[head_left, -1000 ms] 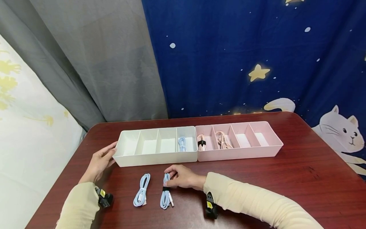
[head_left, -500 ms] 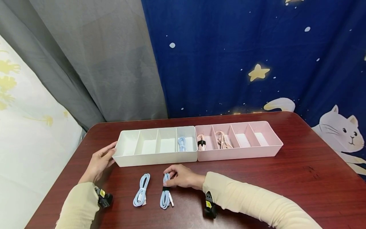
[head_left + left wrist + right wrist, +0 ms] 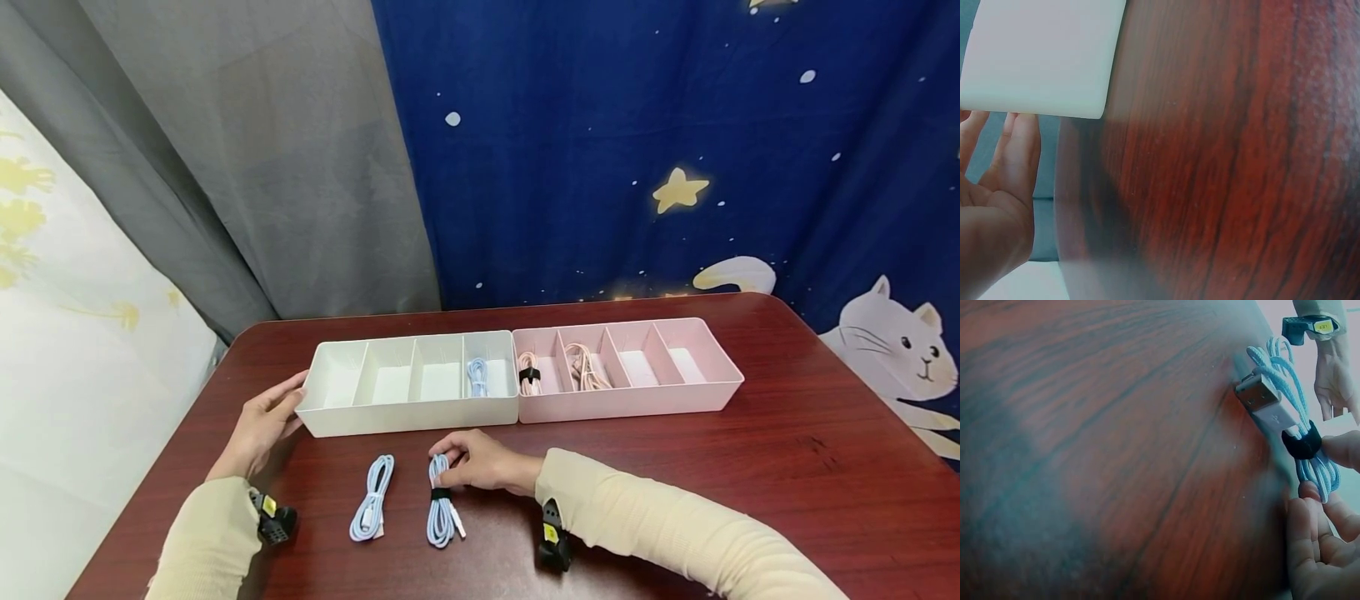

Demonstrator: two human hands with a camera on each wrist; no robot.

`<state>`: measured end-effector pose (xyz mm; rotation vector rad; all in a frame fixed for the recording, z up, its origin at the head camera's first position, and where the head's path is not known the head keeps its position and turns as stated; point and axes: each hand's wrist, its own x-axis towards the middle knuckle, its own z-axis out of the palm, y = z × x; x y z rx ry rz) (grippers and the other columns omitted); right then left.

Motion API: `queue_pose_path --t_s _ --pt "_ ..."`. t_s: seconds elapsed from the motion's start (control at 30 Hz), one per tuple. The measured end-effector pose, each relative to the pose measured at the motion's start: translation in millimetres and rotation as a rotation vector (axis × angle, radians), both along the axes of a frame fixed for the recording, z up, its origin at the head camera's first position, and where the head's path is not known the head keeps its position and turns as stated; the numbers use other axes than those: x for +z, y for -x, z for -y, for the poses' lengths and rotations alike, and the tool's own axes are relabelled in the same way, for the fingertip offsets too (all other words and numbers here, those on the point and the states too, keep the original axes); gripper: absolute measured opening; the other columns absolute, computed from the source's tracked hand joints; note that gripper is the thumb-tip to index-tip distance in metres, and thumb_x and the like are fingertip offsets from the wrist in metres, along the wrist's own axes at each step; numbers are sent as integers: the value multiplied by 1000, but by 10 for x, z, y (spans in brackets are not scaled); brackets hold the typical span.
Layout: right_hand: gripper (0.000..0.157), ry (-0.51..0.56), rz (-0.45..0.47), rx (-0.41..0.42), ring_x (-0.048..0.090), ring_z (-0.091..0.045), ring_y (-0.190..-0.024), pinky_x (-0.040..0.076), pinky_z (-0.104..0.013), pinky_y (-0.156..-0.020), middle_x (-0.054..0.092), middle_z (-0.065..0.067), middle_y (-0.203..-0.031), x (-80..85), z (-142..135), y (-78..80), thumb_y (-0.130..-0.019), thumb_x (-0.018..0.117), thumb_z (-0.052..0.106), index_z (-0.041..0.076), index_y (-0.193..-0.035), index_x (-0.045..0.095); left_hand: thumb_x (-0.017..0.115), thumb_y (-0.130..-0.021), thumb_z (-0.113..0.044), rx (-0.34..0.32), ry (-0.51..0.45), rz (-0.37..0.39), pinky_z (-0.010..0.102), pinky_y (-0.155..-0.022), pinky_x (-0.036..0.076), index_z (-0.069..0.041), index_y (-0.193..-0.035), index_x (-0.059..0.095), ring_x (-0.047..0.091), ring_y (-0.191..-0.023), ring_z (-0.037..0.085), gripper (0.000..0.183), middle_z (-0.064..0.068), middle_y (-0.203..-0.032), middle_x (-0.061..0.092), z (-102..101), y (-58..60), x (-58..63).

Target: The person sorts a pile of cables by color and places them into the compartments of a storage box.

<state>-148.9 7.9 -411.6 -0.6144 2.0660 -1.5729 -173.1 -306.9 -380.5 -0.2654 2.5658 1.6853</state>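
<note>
My right hand [image 3: 483, 462] pinches the top of a coiled blue USB cable [image 3: 440, 521], bound with a black strap. In the right wrist view the cable's metal USB plug [image 3: 1257, 392] points away from the fingers, and the thumb [image 3: 1342, 450] lies by the strap. To its left on the table lies a second coiled blue cable [image 3: 372, 500]. My left hand [image 3: 258, 429] touches the left end of a white divided box [image 3: 412, 417]; in the left wrist view its extended fingers [image 3: 1022, 140] meet the box's end wall. Another blue cable [image 3: 477, 377] sits in the box's rightmost compartment.
A pink divided box [image 3: 630, 402] stands against the white one's right end. It has a strapped pink cable [image 3: 528, 375] in its first compartment and a loose pink cable [image 3: 585, 367] in the second. Curtains hang behind the dark red wooden table [image 3: 675, 475].
The strapped blue cable in my right hand has shifted slightly right, its lower end and plug swinging that way. My left hand and both boxes stay in place.
</note>
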Motion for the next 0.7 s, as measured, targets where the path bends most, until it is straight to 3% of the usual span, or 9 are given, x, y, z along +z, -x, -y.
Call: queue_pose_path --t_s 0.37,0.7 --pt "37 40 41 -27 52 -6 -58 41 -16 -50 56 -3 -78 23 -21 -21 -70 64 -6 -6 -106 57 44 -91 -41 2 -6 -3 17 -76 47 -15 -139 30 49 -86 -8 56 17 -138 31 12 5 -12" --pt "42 57 -14 -76 52 -7 -66 44 -18 -55 57 -5 -84 35 -62 -52 -71 62 -5 -6 -112 55 43 -91 -41 -3 3 4 18 -76 47 -15 -139 29 49 -87 -7 57 16 -138 30 9 0 -7"
